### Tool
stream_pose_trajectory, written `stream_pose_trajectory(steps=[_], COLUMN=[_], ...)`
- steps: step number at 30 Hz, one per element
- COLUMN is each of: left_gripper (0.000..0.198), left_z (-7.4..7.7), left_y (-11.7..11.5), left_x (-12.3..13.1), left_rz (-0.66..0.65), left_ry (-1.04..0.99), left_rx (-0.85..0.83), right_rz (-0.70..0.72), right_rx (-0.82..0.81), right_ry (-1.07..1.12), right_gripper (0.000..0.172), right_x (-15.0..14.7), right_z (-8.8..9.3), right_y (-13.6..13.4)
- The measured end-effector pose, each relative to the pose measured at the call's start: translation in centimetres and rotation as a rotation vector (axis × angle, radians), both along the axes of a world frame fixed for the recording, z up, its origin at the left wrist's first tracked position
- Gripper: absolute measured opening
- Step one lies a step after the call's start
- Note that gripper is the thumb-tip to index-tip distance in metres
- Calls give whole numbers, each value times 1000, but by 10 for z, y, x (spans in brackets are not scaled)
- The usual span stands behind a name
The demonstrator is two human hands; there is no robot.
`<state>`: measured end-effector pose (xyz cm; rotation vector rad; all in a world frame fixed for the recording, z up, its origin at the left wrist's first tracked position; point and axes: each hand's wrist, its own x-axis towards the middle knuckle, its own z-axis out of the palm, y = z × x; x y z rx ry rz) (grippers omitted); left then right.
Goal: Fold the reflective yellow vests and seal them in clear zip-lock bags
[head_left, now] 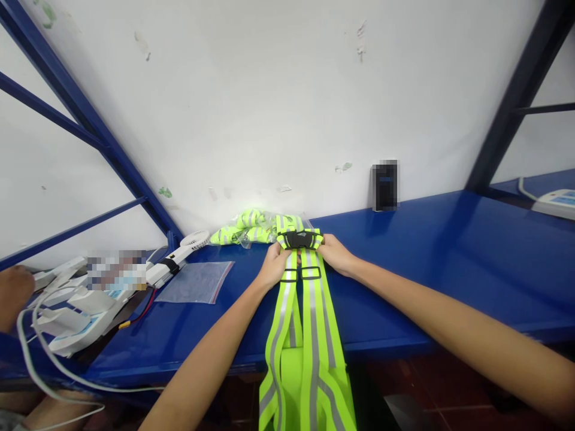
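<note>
A neon yellow strap harness (313,323) with grey reflective stripes hangs over the front edge of the blue table. Its black buckle (299,239) is fastened across the top, above two black slider rings. My left hand (275,263) is closed on the band at the buckle's left end. On the right end, my right hand (335,252) grips the same band, fingers partly hidden behind it. Behind the buckle, more neon yellow straps (251,227) lie in clear plastic bags against the wall.
An unfilled clear zip bag (197,282) lies left on the blue table (431,257). Further left are a white fan (194,240), white devices and cables (40,341), and another person's hand (14,293). A dark box (385,187) stands by the wall.
</note>
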<state>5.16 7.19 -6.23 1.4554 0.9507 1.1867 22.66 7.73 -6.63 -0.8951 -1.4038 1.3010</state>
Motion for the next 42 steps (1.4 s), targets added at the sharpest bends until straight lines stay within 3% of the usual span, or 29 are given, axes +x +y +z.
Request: stream_pose_trajectory(steps=[4,8,13,17,24,42], left_gripper=[22,21,23,28,38,40], left_z=[-2,-5,-6,-7,-11,-9], left_y=[2,5,6,7,10,6], left_x=[0,0,1,1,1,5], left_rz=[131,182,200,154,139,71], left_ry=[87,166,203,110,-76,-8], left_rx=[137,182,195,169,87,100], right_rz=[-49,-88,-183,-224,-243,-259], right_rx=[64,98,230,326,393,478], right_ry=[-42,-28,-12,-78,-143,-228], right_gripper=[13,18,41,59,48,45], right_x=[-1,-4,-5,-4,-4,0], right_z=[0,0,-1,-6,-12,-11], right_y=[0,1,3,5,7,8])
